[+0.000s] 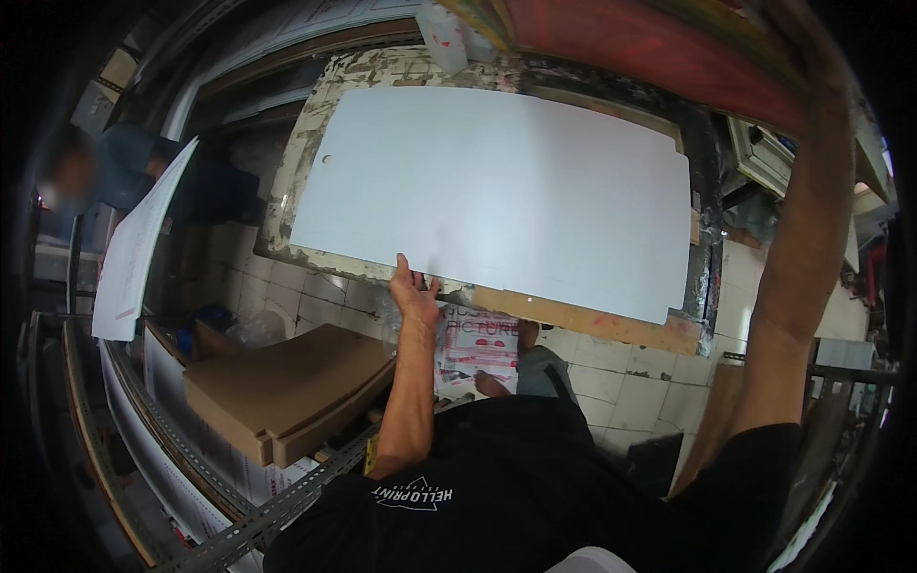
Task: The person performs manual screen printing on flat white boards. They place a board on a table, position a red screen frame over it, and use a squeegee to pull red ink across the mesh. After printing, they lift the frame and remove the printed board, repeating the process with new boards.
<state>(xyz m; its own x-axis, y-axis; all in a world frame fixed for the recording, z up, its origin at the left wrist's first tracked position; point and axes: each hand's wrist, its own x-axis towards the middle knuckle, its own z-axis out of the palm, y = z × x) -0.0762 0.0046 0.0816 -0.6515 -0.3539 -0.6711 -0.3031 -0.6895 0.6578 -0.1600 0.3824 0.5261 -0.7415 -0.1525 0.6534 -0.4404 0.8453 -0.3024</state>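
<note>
A large white sheet point(497, 191) with tabs along its right end and a small hole near its left end lies flat on a worn, paint-stained table point(308, 158). My left hand point(415, 294) is at the sheet's near edge, fingers stretched out and apart, with the index fingertip over the edge. My right arm reaches up along the right side, and my right hand point(795, 21) is at a raised frame with a red, stained panel point(659, 48). That hand is dark and blurred at the picture's rim, so its grip cannot be made out.
Flat brown cardboard point(287, 382) rests on a metal rack point(258, 516) at lower left. A white board point(143, 244) stands tilted nearby, with another person point(138, 167) behind it. A whitish block point(445, 40) sits at the table's far edge. A printed sheet point(476, 349) lies on the tiled floor.
</note>
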